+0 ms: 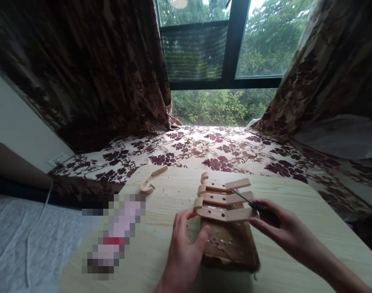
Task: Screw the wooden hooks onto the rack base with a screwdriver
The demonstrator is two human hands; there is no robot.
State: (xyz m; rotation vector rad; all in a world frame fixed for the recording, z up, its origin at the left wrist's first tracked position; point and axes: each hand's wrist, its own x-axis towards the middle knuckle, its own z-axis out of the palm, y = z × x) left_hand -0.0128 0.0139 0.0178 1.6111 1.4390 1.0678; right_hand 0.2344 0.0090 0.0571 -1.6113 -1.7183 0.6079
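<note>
A brown, worn wooden board (230, 252) lies on the table with three pale wooden hooks fixed across it: a near hook (216, 214), a middle hook (218, 198) and a far hook (216, 186). Each shows two dark screw heads. My left hand (186, 240) grips the board's left edge, its thumb on the top face and its fingers beside the near hook's curled end. In my right hand (275, 221) is a screwdriver (266, 213) with a dark handle. Its thin shaft slants left across the hooks, the tip by the far hook's right screw.
Toward the back left of the light wood table (161, 252) lies a loose wooden hook (149, 181), with small crumbs nearby. A pixelated pinkish object (121, 232) is at the left edge. Behind are a floral-covered sill (198, 146), curtains (127, 73) and a window (259, 49).
</note>
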